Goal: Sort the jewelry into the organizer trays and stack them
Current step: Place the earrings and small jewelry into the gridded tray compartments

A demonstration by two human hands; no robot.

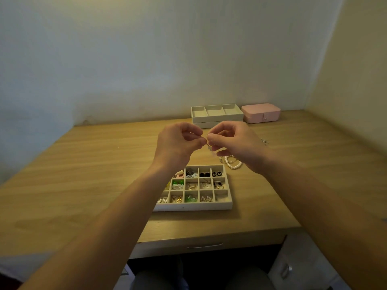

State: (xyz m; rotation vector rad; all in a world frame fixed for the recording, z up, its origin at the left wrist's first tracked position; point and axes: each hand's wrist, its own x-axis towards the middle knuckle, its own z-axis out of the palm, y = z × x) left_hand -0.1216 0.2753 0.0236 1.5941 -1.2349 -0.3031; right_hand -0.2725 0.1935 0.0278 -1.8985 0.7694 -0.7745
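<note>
Held a small thin metal jewelry piece [208, 144] pinched between left hand [180, 143] and right hand [232, 141], fingertips of both curled tight on it, in the air above the light wooden desk [100, 174], just beyond the partly filled cream compartmented organizer tray [194, 206].

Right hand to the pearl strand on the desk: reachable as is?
Probably yes. The pearl strand lies uncovered on the desk near the right hand, with nothing between. But that hand and the left hand both pinch a small jewelry piece, so its fingers are busy.
</note>
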